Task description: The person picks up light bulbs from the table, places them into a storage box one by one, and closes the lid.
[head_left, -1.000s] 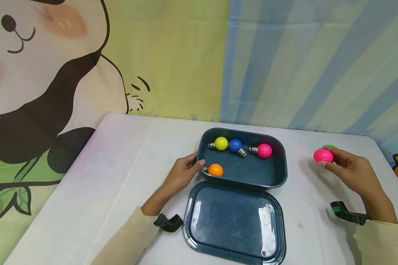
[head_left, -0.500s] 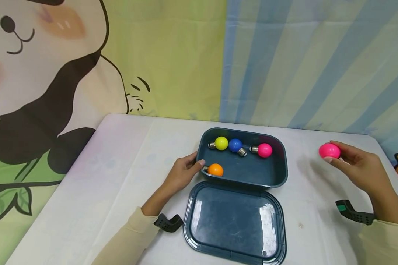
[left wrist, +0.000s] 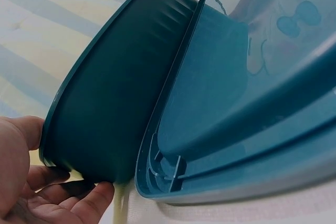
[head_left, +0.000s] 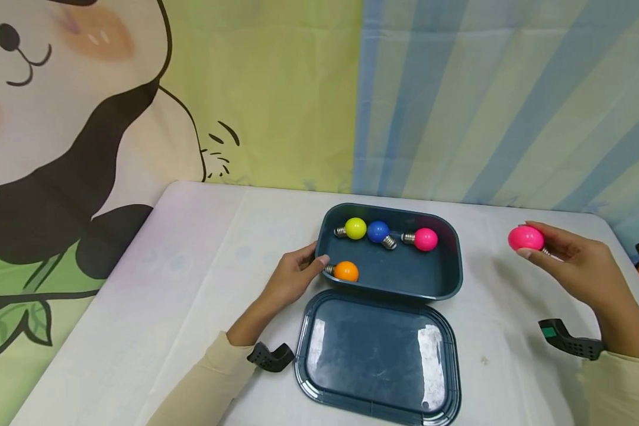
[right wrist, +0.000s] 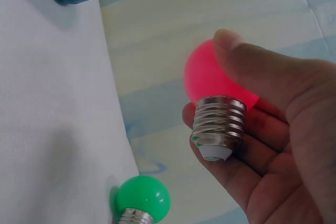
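Note:
My right hand (head_left: 583, 263) holds a pink light bulb (head_left: 525, 238) above the right side of the table. In the right wrist view, thumb and fingers grip its round globe, and the silver screw base (right wrist: 219, 120) points down. My left hand (head_left: 290, 281) holds the near-left corner of a dark blue-green plastic box (head_left: 399, 273), thumb over the rim and fingers against the outside wall (left wrist: 115, 87). Inside the box lie a yellow bulb (head_left: 355, 228), a blue bulb (head_left: 378, 231), another pink bulb (head_left: 426, 239) and an orange bulb (head_left: 346, 271) near the left thumb.
The matching lid (head_left: 378, 355) lies flat in front of the box, close against it. A green bulb (right wrist: 144, 198) rests on the white table (head_left: 202, 307) below the right hand, hidden in the head view. A printed curtain (head_left: 277, 94) hangs behind the table.
The right hand has shifted a little right and upward with the pink bulb. The green bulb, partly visible behind it earlier, is now covered in the head view. The left hand stays put.

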A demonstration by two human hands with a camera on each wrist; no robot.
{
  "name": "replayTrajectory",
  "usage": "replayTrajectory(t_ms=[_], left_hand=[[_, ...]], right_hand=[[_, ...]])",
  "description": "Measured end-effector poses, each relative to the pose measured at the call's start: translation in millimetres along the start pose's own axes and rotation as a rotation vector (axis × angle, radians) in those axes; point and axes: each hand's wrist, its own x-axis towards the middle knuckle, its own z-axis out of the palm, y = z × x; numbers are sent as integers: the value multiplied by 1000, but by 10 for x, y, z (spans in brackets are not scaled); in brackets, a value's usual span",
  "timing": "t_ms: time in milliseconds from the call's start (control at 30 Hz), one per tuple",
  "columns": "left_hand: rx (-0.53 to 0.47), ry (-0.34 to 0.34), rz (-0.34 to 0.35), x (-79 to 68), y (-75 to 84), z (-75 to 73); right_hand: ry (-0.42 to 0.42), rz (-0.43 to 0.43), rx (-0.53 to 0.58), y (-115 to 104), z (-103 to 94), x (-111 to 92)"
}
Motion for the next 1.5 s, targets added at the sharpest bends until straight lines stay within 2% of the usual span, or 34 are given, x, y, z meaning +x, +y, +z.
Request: replayTrajectory(t_ms=[433,1100,1500], left_hand=[[-5,5,6,-12,-10,4],[17,20,13,-13,12,19],[20,17,13,-18,9,21]], right_hand=[[-20,-15,11,-132,15,-17],[-7,-67,-6,-270,12,-76],[27,-222,41,-442,51,-121]])
